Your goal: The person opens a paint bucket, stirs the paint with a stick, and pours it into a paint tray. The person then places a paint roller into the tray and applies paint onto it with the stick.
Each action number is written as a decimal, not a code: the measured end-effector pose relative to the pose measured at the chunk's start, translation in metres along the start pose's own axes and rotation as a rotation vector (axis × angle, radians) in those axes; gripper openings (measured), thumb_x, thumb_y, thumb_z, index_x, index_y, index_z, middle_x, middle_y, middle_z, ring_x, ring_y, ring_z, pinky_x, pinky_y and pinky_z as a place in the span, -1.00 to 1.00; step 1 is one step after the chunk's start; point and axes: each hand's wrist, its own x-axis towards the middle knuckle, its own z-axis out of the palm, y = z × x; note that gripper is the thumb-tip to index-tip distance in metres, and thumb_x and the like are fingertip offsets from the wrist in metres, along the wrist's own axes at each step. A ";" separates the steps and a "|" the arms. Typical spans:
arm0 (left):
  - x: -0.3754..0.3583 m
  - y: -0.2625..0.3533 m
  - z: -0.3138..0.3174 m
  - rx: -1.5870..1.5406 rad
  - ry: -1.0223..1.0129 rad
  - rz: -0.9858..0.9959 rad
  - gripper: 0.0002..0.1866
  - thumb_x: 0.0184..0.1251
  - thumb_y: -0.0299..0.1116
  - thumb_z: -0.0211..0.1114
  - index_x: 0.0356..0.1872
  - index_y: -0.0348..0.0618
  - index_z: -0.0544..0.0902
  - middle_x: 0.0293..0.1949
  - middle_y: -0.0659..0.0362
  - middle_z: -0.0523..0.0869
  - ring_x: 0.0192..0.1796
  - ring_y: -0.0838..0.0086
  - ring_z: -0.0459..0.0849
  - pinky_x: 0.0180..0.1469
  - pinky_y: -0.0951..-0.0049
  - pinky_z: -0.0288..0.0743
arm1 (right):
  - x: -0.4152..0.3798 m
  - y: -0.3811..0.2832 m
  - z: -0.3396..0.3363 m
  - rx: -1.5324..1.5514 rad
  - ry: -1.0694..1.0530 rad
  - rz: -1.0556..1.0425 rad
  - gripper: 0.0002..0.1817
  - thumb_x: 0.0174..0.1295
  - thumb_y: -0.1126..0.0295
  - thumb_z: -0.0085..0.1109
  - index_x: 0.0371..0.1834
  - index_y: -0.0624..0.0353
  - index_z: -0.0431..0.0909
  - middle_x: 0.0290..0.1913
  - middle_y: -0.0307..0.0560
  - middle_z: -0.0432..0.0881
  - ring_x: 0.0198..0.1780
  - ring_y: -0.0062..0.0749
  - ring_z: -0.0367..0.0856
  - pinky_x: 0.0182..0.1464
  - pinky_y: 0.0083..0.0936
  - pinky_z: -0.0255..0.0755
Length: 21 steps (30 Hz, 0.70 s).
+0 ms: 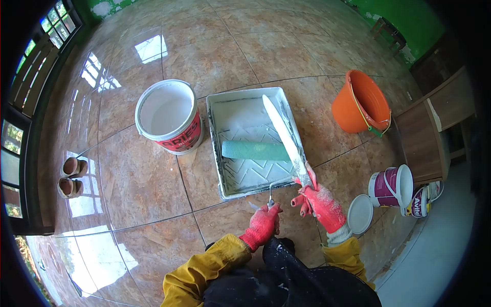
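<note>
Both my hands wear red gloves. My left hand (262, 225) is closed round the handle of a paint roller, whose green sleeve (254, 151) lies across the ridged part of a paint tray (221, 176). Whitish paint coats the tray's bottom. My right hand (321, 202) grips the lower end of a long, white-coated stick (284, 130), which slants up over the tray's right side. Left of the tray stands a white bucket (187, 134) with a red label and pale contents.
An orange bucket (353, 110) stands tilted-looking at the right, beside wooden furniture (422, 138). Below it are a purple-and-white pail (384, 188), a smaller paint can (418, 202) and a round white lid (360, 214). Shoes (70, 188) sit at the left; a stool (389, 33) is far back.
</note>
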 end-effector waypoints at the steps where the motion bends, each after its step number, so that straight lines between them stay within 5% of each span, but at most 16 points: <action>1: 0.001 0.005 0.003 -0.004 -0.001 -0.002 -0.53 0.46 -0.02 0.00 -0.15 -0.35 0.52 -0.67 0.16 0.51 -0.66 0.42 0.52 -0.59 0.42 0.38 | 0.003 0.001 0.000 -0.057 0.011 -0.001 -0.35 0.42 0.29 -0.11 0.54 -0.16 -0.07 -0.16 -0.08 0.65 -0.49 -0.59 0.56 -0.49 -0.66 0.43; 9: 0.042 0.028 0.000 0.095 0.105 0.074 -0.51 0.44 0.02 0.02 -0.22 -0.33 0.55 -0.62 0.12 0.51 -0.61 0.33 0.57 -0.51 0.31 0.49 | 0.026 -0.019 0.011 -0.239 0.029 -0.015 -0.40 0.44 0.16 -0.14 0.53 -0.24 0.00 -0.24 -0.09 0.63 -0.63 -0.71 0.33 -0.58 -0.70 0.21; 15: 0.045 0.029 0.006 0.058 0.146 0.062 -0.46 0.43 0.04 0.01 -0.27 -0.38 0.56 -0.71 0.17 0.43 -0.72 0.39 0.47 -0.63 0.38 0.42 | 0.051 -0.013 0.020 -0.292 0.059 -0.065 -0.44 0.45 0.10 -0.15 0.50 -0.18 0.11 -0.22 -0.09 0.62 -0.54 -0.60 0.46 -0.49 -0.64 0.34; 21: 0.046 0.033 0.008 -0.056 0.137 0.008 -0.45 0.45 0.07 0.00 -0.27 -0.34 0.56 -0.71 0.19 0.43 -0.73 0.42 0.45 -0.64 0.40 0.41 | 0.080 0.042 0.013 -0.617 0.114 -0.341 -0.46 0.45 0.19 -0.14 0.49 -0.14 0.11 -0.25 -0.10 0.58 -0.46 -0.49 0.51 -0.29 -0.54 0.46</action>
